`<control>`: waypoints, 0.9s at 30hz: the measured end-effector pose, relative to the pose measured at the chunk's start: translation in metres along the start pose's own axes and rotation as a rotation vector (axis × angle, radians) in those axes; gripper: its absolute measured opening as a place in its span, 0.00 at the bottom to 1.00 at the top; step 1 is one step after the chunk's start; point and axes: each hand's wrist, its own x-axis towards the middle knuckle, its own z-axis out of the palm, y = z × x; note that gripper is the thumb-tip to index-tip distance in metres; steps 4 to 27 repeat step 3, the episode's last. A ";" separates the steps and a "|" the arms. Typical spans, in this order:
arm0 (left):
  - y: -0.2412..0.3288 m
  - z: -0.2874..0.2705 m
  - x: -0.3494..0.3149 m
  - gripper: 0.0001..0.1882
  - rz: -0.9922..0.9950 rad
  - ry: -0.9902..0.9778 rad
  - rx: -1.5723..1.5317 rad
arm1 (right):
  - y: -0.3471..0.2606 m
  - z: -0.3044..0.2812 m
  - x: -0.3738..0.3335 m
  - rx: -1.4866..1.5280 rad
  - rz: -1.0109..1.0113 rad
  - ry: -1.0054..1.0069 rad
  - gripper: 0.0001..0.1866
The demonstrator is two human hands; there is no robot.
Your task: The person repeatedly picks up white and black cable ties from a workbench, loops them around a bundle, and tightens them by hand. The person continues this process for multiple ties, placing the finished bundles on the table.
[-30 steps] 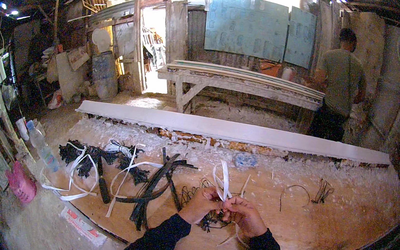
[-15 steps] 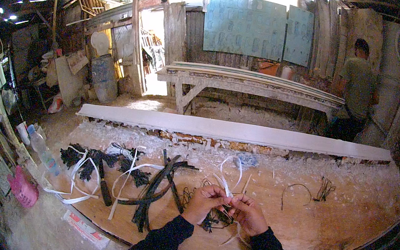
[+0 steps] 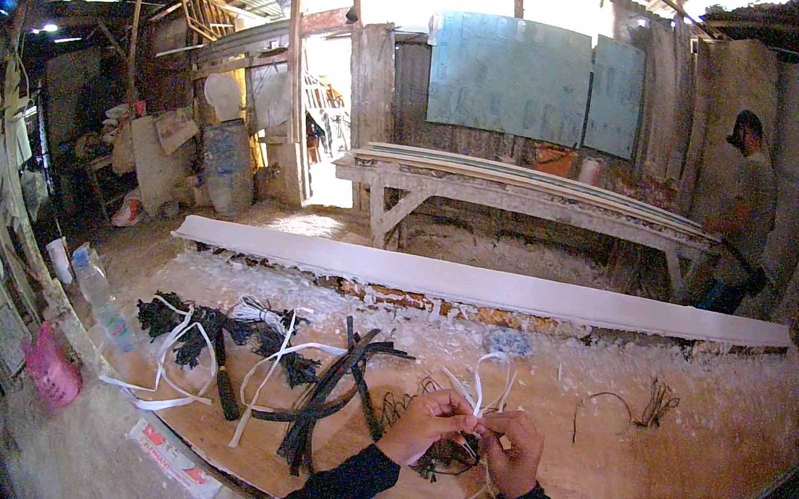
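Observation:
Over the near middle of the wooden table (image 3: 611, 479), my left hand (image 3: 427, 425) and my right hand (image 3: 511, 450) meet fingertip to fingertip. Both pinch thin white strips (image 3: 478, 393), whose loose loop and ends stick up above the fingers. A tangle of thin dark cord (image 3: 441, 459) lies beneath the hands, partly hidden by them. To the left are crossed flat black strips (image 3: 322, 416), frayed black bundles (image 3: 188, 343) and white ribbon-like strips (image 3: 160, 364). A small bunch of dark cord (image 3: 659, 405) rests at the right.
A long white bar (image 3: 476, 282) runs along the table's far side, with whitish residue before it. Left of the table are a clear plastic bottle (image 3: 94, 285) and a pink container (image 3: 52, 370). Beyond, a person (image 3: 742, 214) stands beside a long bench (image 3: 529, 188).
The view has shifted, so the scene sits lower and farther right. My fingers still pinch the white strips, whose loose ends have changed shape. The person by the bench has turned toward it.

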 end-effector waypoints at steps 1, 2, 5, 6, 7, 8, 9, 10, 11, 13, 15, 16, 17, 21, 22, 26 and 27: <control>0.002 -0.001 0.000 0.07 -0.022 -0.007 0.018 | -0.002 -0.001 0.001 -0.017 -0.012 -0.008 0.00; 0.004 -0.002 -0.001 0.07 -0.006 -0.044 0.005 | -0.005 -0.002 0.001 -0.036 -0.026 -0.015 0.01; 0.006 -0.003 -0.001 0.08 -0.018 -0.057 0.015 | -0.010 -0.001 0.001 -0.054 -0.035 -0.025 0.01; 0.006 -0.003 -0.001 0.08 -0.018 -0.057 0.015 | -0.010 -0.001 0.001 -0.054 -0.035 -0.025 0.01; 0.006 -0.003 -0.001 0.08 -0.018 -0.057 0.015 | -0.010 -0.001 0.001 -0.054 -0.035 -0.025 0.01; 0.006 -0.003 -0.001 0.08 -0.018 -0.057 0.015 | -0.010 -0.001 0.001 -0.054 -0.035 -0.025 0.01; 0.006 -0.003 -0.001 0.08 -0.018 -0.057 0.015 | -0.010 -0.001 0.001 -0.054 -0.035 -0.025 0.01; 0.006 -0.003 -0.001 0.08 -0.018 -0.057 0.015 | -0.010 -0.001 0.001 -0.054 -0.035 -0.025 0.01; 0.006 -0.003 -0.001 0.08 -0.018 -0.057 0.015 | -0.010 -0.001 0.001 -0.054 -0.035 -0.025 0.01; 0.006 -0.003 -0.001 0.08 -0.018 -0.057 0.015 | -0.010 -0.001 0.001 -0.054 -0.035 -0.025 0.01; 0.006 -0.003 -0.001 0.08 -0.018 -0.057 0.015 | -0.010 -0.001 0.001 -0.054 -0.035 -0.025 0.01; 0.006 -0.003 -0.001 0.08 -0.018 -0.057 0.015 | -0.010 -0.001 0.001 -0.054 -0.035 -0.025 0.01; 0.006 -0.003 -0.001 0.08 -0.018 -0.057 0.015 | -0.010 -0.001 0.001 -0.054 -0.035 -0.025 0.01; 0.006 -0.003 -0.001 0.08 -0.018 -0.057 0.015 | -0.010 -0.001 0.001 -0.054 -0.035 -0.025 0.01; 0.006 -0.003 -0.001 0.08 -0.018 -0.057 0.015 | -0.010 -0.001 0.001 -0.054 -0.035 -0.025 0.01; 0.006 -0.003 -0.001 0.08 -0.018 -0.057 0.015 | -0.010 -0.001 0.001 -0.054 -0.035 -0.025 0.01; 0.006 -0.003 -0.001 0.08 -0.018 -0.057 0.015 | -0.010 -0.001 0.001 -0.054 -0.035 -0.025 0.01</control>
